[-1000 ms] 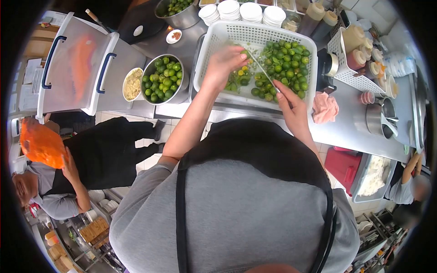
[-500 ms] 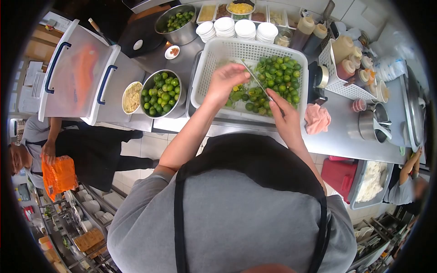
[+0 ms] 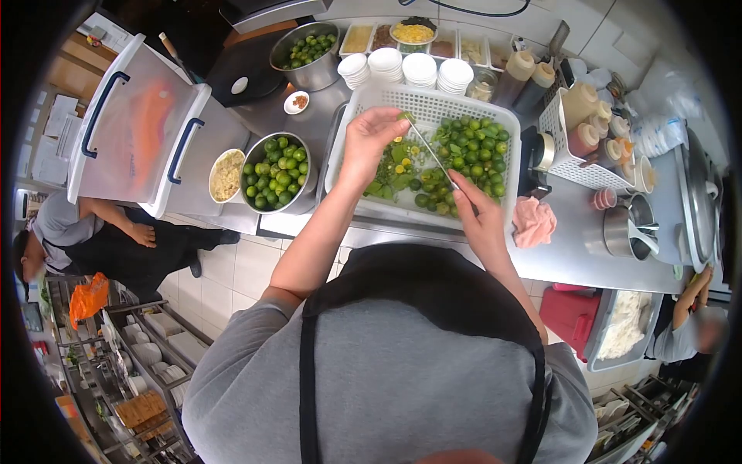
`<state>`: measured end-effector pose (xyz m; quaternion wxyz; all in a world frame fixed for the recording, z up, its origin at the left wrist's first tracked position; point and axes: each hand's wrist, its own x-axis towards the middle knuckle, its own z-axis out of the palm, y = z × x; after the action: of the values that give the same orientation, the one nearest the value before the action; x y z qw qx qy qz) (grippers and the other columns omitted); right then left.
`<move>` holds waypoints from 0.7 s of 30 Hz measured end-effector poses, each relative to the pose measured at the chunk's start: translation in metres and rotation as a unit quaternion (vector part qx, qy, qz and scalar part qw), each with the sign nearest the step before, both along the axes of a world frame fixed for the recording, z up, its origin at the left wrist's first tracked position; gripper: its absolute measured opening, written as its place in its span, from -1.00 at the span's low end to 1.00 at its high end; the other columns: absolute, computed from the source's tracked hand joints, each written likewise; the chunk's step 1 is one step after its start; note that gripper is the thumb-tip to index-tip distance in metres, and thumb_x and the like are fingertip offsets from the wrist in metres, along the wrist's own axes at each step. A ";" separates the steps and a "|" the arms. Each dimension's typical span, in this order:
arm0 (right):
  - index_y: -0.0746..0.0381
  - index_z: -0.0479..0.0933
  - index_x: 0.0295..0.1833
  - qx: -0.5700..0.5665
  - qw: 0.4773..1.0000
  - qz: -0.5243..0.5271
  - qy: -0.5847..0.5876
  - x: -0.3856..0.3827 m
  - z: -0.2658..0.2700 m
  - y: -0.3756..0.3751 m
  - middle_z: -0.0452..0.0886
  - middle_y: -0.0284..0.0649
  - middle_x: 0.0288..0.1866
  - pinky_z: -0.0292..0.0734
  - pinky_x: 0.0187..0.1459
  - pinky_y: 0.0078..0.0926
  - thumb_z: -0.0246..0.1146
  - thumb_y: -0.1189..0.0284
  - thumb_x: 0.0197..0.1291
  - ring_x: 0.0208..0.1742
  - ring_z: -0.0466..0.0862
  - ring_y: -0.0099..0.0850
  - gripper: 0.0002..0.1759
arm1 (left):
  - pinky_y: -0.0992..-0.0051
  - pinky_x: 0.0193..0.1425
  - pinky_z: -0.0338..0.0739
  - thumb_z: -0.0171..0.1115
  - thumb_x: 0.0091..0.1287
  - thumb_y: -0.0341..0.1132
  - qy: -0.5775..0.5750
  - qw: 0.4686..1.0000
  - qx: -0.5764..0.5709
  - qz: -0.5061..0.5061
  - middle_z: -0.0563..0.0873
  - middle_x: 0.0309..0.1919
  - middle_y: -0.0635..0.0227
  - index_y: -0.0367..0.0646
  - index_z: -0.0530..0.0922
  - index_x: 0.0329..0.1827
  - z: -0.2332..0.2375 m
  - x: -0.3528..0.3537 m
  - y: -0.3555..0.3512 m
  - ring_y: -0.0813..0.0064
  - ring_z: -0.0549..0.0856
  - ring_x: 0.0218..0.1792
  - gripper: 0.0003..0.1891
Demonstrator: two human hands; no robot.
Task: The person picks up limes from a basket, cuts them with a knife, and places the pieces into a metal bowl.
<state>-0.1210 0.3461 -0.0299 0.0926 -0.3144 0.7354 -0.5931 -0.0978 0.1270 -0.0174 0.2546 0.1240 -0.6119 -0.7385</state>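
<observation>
Over basket (image 3: 433, 98) of limes (image 3: 478, 152) | R hand (image 3: 479, 222): knife (image 3: 430, 151) | L hand (image 3: 363, 145): lime (image 3: 404, 117)

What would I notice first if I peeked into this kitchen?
The big white basket in the middle of the steel counter, heaped with little green limes. Over it, the left hand pinches a single lime at its fingertips, and the right hand holds a thin knife with its tip at that fruit. Left of the basket sits a steel bowl full of more limes.
</observation>
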 end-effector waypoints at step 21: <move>0.04 0.46 0.16 0.319 0.927 0.025 0.198 -0.041 -0.031 -0.015 0.60 -0.05 -0.09 0.49 -0.09 -0.24 0.23 0.39 0.08 -0.10 0.59 -0.08 -0.54 | 0.61 -0.13 0.50 0.34 0.09 -0.41 -0.268 0.886 -0.291 0.243 0.68 -0.32 0.31 -0.32 0.59 -0.19 0.019 0.117 -0.140 0.59 0.62 -0.28 -0.75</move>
<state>-0.1615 0.3311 -0.0613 0.0550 -0.3975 0.8810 -0.2507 0.0193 -0.0132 0.0012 0.2769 0.3819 -0.7951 -0.3812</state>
